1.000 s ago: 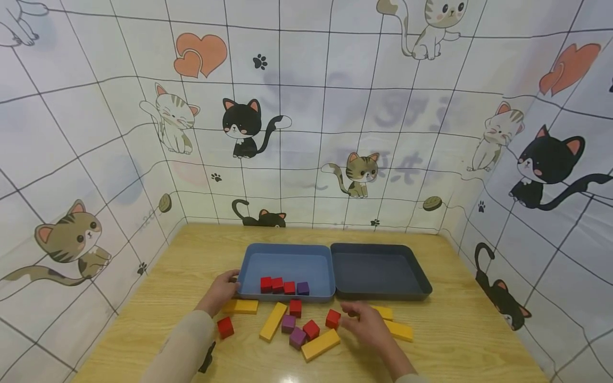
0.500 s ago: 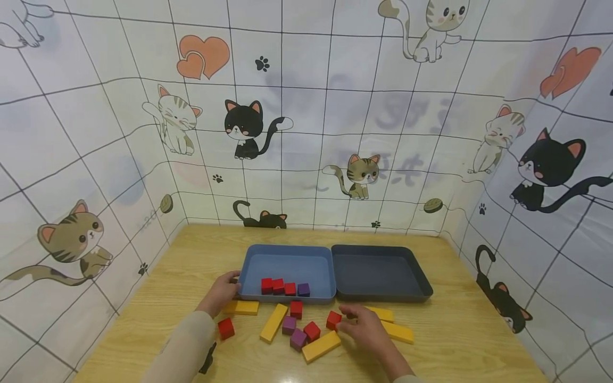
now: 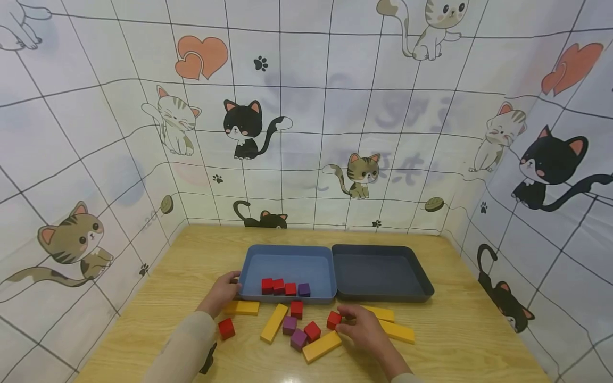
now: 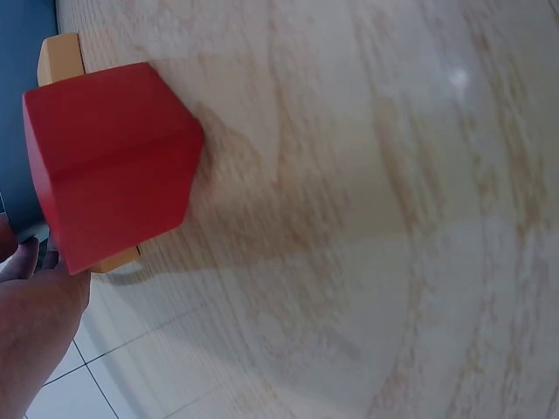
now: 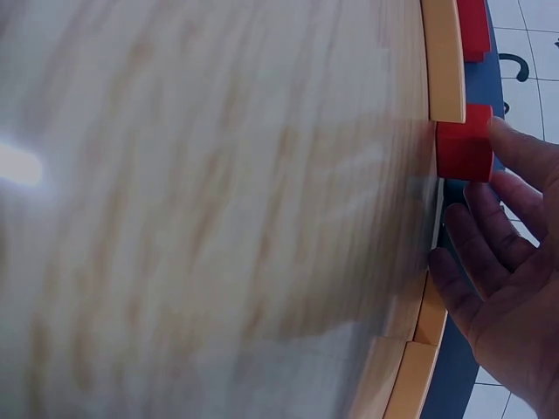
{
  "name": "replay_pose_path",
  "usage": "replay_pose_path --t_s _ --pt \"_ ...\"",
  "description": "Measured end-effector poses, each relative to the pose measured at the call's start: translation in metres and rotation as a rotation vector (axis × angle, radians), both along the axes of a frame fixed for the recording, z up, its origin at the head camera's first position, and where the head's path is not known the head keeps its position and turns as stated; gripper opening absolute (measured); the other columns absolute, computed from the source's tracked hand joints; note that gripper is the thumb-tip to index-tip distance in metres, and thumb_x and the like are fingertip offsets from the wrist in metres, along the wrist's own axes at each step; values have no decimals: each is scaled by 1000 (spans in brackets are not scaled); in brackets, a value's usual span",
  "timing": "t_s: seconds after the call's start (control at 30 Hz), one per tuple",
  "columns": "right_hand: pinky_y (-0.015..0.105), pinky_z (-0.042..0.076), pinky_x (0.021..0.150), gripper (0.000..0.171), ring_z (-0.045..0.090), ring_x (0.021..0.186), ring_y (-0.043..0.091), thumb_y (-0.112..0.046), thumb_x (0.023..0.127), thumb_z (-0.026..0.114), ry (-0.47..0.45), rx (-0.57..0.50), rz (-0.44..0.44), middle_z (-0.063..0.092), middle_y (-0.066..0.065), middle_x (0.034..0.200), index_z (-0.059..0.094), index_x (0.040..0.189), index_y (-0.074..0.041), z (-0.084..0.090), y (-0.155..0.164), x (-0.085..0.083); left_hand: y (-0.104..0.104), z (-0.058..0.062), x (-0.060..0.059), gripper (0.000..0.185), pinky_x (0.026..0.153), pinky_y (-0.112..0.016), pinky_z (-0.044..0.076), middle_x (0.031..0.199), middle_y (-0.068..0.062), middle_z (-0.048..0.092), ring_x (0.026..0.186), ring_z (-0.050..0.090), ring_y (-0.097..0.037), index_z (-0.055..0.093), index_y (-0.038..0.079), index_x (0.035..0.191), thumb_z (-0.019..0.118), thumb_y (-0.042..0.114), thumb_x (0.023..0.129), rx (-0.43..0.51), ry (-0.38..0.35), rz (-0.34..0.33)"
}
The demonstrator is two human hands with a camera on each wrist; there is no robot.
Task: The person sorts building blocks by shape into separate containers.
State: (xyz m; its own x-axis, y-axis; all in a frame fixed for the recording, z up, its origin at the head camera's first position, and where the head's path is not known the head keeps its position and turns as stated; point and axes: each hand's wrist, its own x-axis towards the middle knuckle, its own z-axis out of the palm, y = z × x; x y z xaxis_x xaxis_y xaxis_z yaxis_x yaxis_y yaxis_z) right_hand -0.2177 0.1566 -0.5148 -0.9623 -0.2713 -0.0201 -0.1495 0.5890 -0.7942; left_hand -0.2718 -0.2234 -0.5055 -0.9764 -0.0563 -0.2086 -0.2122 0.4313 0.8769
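My right hand [image 3: 361,327] is low on the wooden table, thumb and forefinger pinching a red cube [image 3: 333,319]. The right wrist view shows a fingertip [image 5: 517,144] against that red cube [image 5: 463,150], the thumb hidden. My left hand [image 3: 222,291] grips the front left corner of the light blue tray [image 3: 287,248], which holds three red cubes [image 3: 278,286] and a purple cube [image 3: 304,289]. Close in the left wrist view, a red cube [image 4: 109,166] lies by my wrist.
An empty dark tray [image 3: 378,250] adjoins the blue one on the right. Loose red cubes [image 3: 312,331], purple cubes [image 3: 289,324] and yellow blocks [image 3: 274,322] lie before the trays. Cat-print walls enclose the table on three sides.
My right hand slid left and closed on the red cube. The left hand stayed on the tray corner.
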Motion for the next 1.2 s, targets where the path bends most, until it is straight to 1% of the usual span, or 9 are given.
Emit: replay_pose_path --t_s 0.27,0.6,0.77,0.9,1.03,1.2 --pt "47 54 87 43 66 99 28 -12 84 78 -4 -15 11 67 16 117 67 123 3 -2 1 -2 1 0 1 46 97 -52 46 131 -32 51 114 54 -39 39 -11 144 43 -2 99 -6 10 0" --pt "48 53 87 40 64 96 24 -14 82 80 33 75 11 68 11 114 70 119 -2 -2 -2 -3 1 1 1 46 98 -52 46 131 -32 51 114 54 -39 40 -10 144 43 -1 99 2 12 3" --pt "50 51 89 41 63 99 26 -16 82 80 47 92 18 68 12 114 70 119 -2 -2 -3 -4 1 1 1 46 99 -53 45 132 -32 50 115 53 -40 39 -10 144 43 -1 99 -4 5 4" --pt "51 50 90 41 63 102 28 -16 82 80 56 94 15 68 12 114 70 118 -2 -4 -3 -4 1 1 2 46 99 -53 45 132 -32 50 114 54 -39 38 -10 145 43 -1 99 -2 3 3" --pt "50 51 89 38 64 98 26 -15 81 80 67 80 -2 68 11 112 71 116 -2 -4 -4 -4 2 1 2 47 98 -52 46 132 -32 50 114 54 -39 38 -10 145 43 -1 99 1 5 5" --pt "48 53 87 38 65 97 25 -14 82 79 75 53 -14 68 10 110 71 117 -1 -3 -3 -4 2 2 2 47 100 -54 44 134 -32 49 116 53 -40 38 -9 145 43 0 99 -9 -9 12"
